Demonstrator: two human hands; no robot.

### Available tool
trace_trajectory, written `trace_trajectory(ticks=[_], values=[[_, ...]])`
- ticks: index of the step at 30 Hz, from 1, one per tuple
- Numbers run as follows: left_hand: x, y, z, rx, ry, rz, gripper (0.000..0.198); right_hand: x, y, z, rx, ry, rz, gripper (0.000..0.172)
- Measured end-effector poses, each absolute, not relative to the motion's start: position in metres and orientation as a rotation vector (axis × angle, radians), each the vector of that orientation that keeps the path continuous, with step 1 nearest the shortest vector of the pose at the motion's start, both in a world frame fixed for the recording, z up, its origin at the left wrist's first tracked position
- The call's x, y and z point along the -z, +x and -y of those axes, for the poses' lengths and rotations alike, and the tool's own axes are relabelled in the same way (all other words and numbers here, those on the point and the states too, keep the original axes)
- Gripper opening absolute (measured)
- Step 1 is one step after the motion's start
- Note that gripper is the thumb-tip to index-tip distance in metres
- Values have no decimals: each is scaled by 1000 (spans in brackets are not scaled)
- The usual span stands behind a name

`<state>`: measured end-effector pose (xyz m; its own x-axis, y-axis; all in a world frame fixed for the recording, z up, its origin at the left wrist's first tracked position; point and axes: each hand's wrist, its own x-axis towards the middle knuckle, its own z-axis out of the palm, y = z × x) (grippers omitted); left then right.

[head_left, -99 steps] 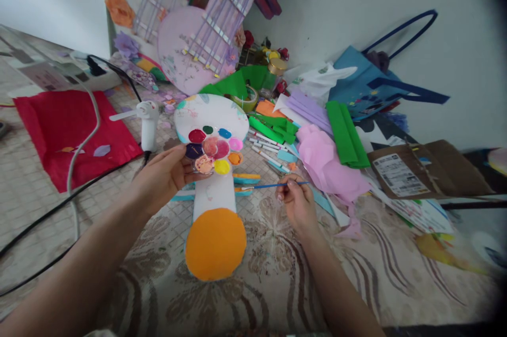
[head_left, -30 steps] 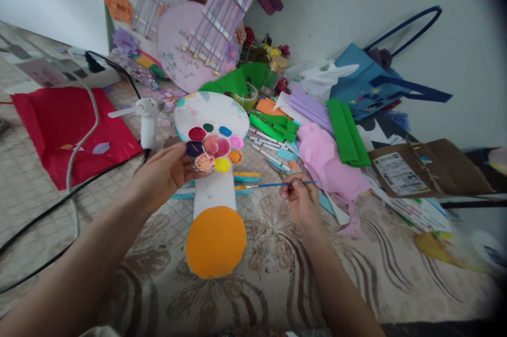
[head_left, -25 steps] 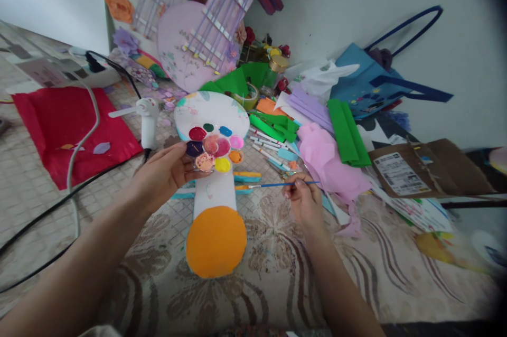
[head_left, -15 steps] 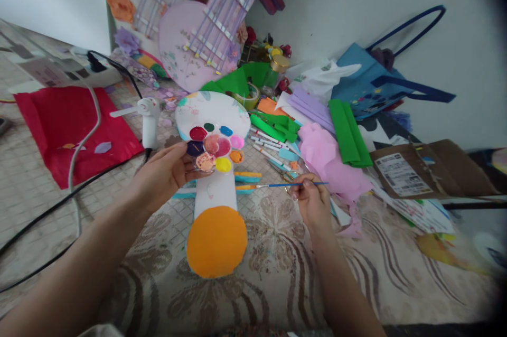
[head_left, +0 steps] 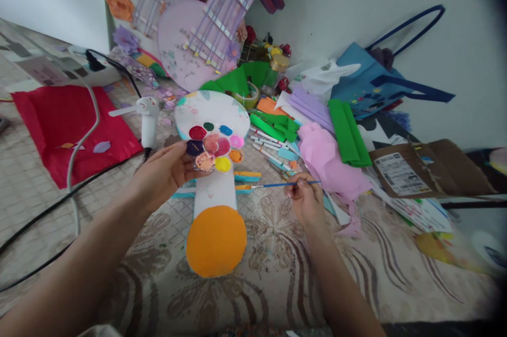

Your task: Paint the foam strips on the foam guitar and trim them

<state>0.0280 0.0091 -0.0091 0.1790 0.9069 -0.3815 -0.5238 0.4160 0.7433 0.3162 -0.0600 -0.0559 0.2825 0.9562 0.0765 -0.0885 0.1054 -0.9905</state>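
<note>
My left hand (head_left: 172, 168) grips the left edge of a clear paint palette (head_left: 216, 148) whose round wells hold red, green, blue, pink, yellow, orange and dark purple paint. Beneath the palette lies a white cutout (head_left: 214, 194) with a wide rounded top and an orange disc (head_left: 216, 242) at its lower end. Short arms striped orange and blue stick out at its sides. Between the fingertips of my right hand (head_left: 307, 198) is a thin blue paintbrush (head_left: 277, 184), held level. Its tip touches or hovers over the orange strip (head_left: 243, 187) on the cutout's right side; I cannot tell which.
To the left are red paper (head_left: 75, 136), a small white fan (head_left: 148, 120), cables and a power strip (head_left: 99, 74). Markers (head_left: 269, 147), pink crepe paper (head_left: 328, 162), green paper (head_left: 348, 133) and brown cardboard (head_left: 435, 168) crowd the right. A blue bag (head_left: 356, 83) stands behind.
My right hand and the brush have shifted slightly left, bringing the bristles further along the orange strip. My left hand and the palette have stayed nearly still.
</note>
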Motion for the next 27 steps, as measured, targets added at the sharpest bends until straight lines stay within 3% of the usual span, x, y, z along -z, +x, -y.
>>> trace_trajectory(ticks=[27], values=[[6, 29, -8, -1079, 489, -920, 32, 45, 317, 65, -866, -1168, 1022, 15]])
